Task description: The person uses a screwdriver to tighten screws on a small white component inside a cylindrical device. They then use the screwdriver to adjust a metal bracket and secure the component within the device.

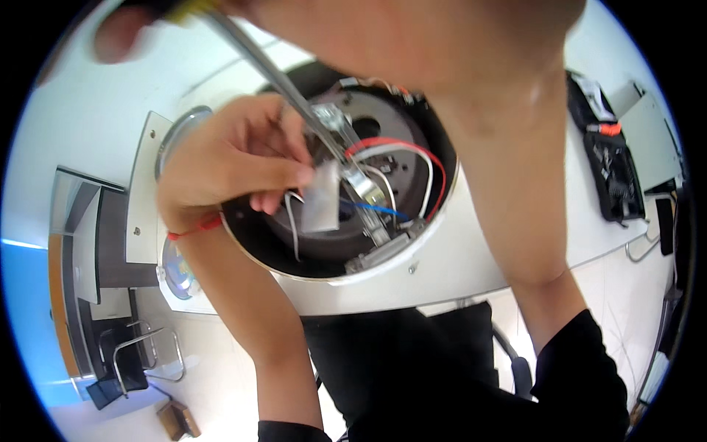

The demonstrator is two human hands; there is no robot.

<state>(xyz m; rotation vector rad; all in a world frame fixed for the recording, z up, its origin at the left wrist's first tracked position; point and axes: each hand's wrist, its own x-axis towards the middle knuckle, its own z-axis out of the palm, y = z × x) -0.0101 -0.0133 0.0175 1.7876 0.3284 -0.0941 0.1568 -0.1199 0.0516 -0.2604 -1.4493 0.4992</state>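
A round dark housing point(276, 247) with a pale rim, apparently the underside of an appliance, lies on the white table with its wiring exposed. Red wire point(440, 166), white wire point(429, 173) and blue wire point(383, 210) run across a metal bracket point(375, 227) inside. My left hand point(250, 151) reaches over the left side, thumb and fingers pinching a pale, flat translucent sleeve-like piece point(322, 199). My right hand point(412, 37), blurred and close at the top, grips a screwdriver point(272, 74) with a yellow and black handle. Its shaft slants down to the bracket, where its tip is hard to make out.
A black tool case point(615, 177) lies open at the table's right side. Round clear lid-like things point(177, 269) sit at the left edge, behind my left arm. The white table point(471, 258) ends just before my lap. A chair point(129, 361) stands on the floor at lower left.
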